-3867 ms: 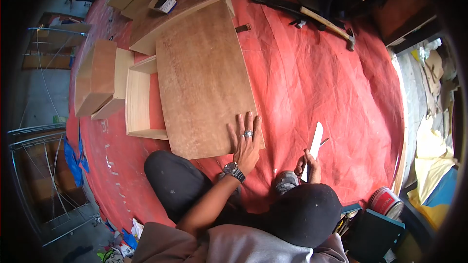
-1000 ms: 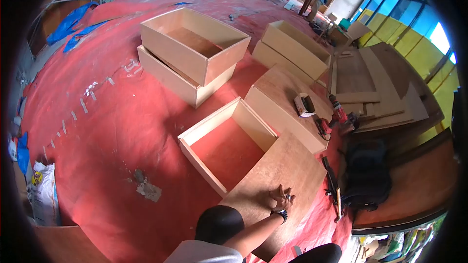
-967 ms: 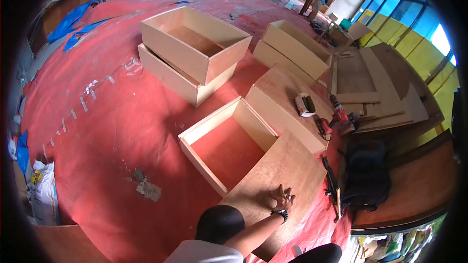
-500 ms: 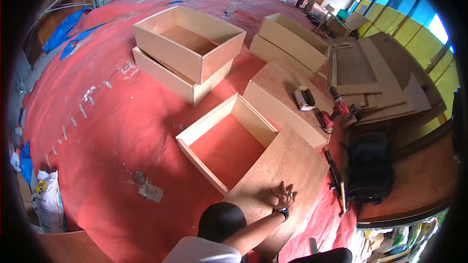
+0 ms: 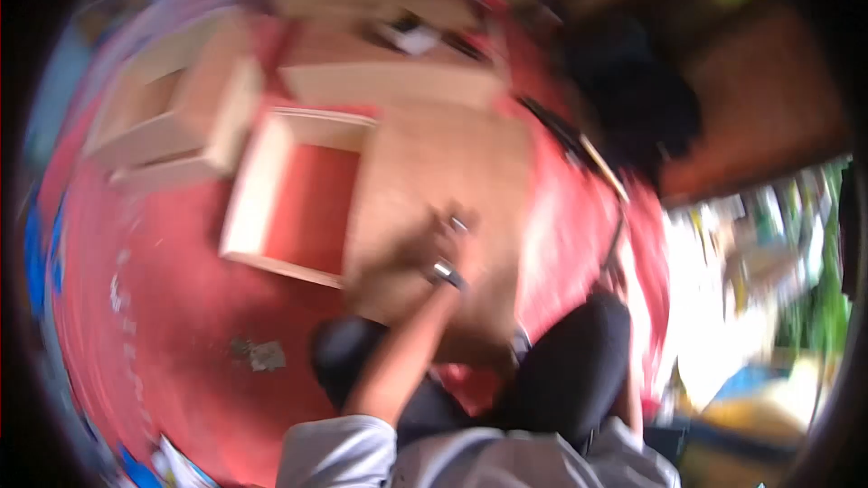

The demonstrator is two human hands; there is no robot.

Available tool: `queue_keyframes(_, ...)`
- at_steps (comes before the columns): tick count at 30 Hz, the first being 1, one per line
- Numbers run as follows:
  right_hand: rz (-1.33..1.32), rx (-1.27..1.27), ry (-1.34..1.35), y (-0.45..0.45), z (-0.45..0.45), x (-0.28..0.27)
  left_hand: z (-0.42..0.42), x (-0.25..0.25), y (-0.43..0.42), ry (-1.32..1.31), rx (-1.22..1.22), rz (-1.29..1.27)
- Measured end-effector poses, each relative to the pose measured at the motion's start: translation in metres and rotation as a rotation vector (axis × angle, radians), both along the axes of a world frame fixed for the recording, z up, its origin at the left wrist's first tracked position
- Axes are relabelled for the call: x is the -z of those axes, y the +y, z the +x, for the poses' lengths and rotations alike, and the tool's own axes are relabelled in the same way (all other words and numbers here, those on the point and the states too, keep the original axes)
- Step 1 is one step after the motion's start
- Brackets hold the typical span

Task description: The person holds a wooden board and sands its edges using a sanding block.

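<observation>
My left hand (image 5: 455, 237), with a dark watch at the wrist and a ring-like glint on a finger, lies flat with fingers apart on a brown plywood panel (image 5: 443, 154). The panel covers part of an open wooden box frame (image 5: 249, 190), where red floor shows inside. My right hand (image 5: 612, 278) is low beside my right knee, smeared by motion. A thin dark line rises from near it; whether the hand grips it is unclear. Just beyond lie a long dark tool (image 5: 553, 131) and a light wooden stick (image 5: 604, 168).
Stacked wooden boxes (image 5: 172, 117) stand at the left. Behind the panel, another box (image 5: 389, 81) carries a small container (image 5: 411, 36). A black bag (image 5: 628, 81) sits at upper right beside a brown board (image 5: 759, 99). Red sheeting (image 5: 172, 307) covers the floor.
My view has swung down and right, blurring the picture. My right arm and hand have come into sight beside my knee. My left hand stays on the panel.
</observation>
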State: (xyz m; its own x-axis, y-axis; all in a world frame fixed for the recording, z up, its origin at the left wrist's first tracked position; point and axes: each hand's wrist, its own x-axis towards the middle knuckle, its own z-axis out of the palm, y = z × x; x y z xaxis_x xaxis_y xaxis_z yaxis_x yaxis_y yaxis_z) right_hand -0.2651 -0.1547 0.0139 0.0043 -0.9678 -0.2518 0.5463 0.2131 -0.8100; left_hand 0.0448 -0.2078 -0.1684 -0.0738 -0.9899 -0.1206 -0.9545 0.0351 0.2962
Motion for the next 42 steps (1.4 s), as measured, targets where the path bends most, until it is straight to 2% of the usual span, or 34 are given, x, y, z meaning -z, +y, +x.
queue_keyframes(2, -0.031, 0.004, -0.119, 0.005, -0.010, 0.007, 0.003, -0.019, 0.000, 0.043, 0.106, 0.050)
queue_keyframes(4, -0.085, -0.051, -0.290, -0.008, -0.009, 0.015, 0.005, -0.024, 0.002, -0.072, 0.091, 0.121)
queue_keyframes(7, -0.131, -0.108, -0.487, -0.023, -0.006, 0.026, 0.002, -0.048, -0.003, -0.049, 0.074, 0.256)
queue_keyframes(11, -0.080, -0.123, -0.567, -0.031, 0.004, 0.037, 0.000, -0.055, -0.002, -0.052, 0.060, 0.283)
queue_keyframes(14, -0.052, -0.164, -0.584, -0.035, 0.003, 0.048, 0.000, -0.056, -0.001, -0.021, 0.063, 0.264)
queue_keyframes(20, -0.044, -0.111, -0.315, -0.037, 0.014, 0.066, -0.009, -0.061, 0.004, -0.039, 0.075, 0.195)
queue_keyframes(24, 0.016, -0.114, -0.277, -0.030, 0.019, 0.077, -0.063, -0.093, 0.013, 0.655, 0.138, -0.097)
queue_keyframes(26, 0.047, -0.073, -0.260, -0.026, 0.023, 0.083, -0.104, -0.106, 0.020, 0.947, 0.079, -0.127)
queue_keyframes(27, 0.058, -0.063, -0.254, -0.025, 0.023, 0.087, -0.120, -0.120, 0.021, 1.072, 0.056, -0.064)
queue_keyframes(28, 0.069, -0.073, -0.258, -0.018, 0.019, 0.098, -0.132, -0.113, 0.022, 1.153, 0.013, -0.009)
queue_keyframes(30, 0.067, -0.056, -0.261, -0.013, 0.021, 0.095, -0.146, -0.093, 0.029, 1.147, -0.042, -0.055)
queue_keyframes(32, 0.088, -0.029, -0.250, -0.010, 0.017, 0.098, -0.157, -0.081, 0.034, 1.172, -0.003, -0.223)
queue_keyframes(36, 0.166, 0.006, -0.276, 0.008, 0.009, 0.128, -0.165, -0.070, 0.043, 0.920, 0.075, -0.441)
queue_keyframes(39, 0.255, 0.109, -0.253, 0.009, 0.018, 0.116, -0.172, -0.064, 0.047, 0.883, 0.083, -0.331)
queue_keyframes(42, 0.328, 0.169, -0.247, 0.015, 0.018, 0.128, -0.178, -0.063, 0.052, 0.810, 0.052, -0.200)
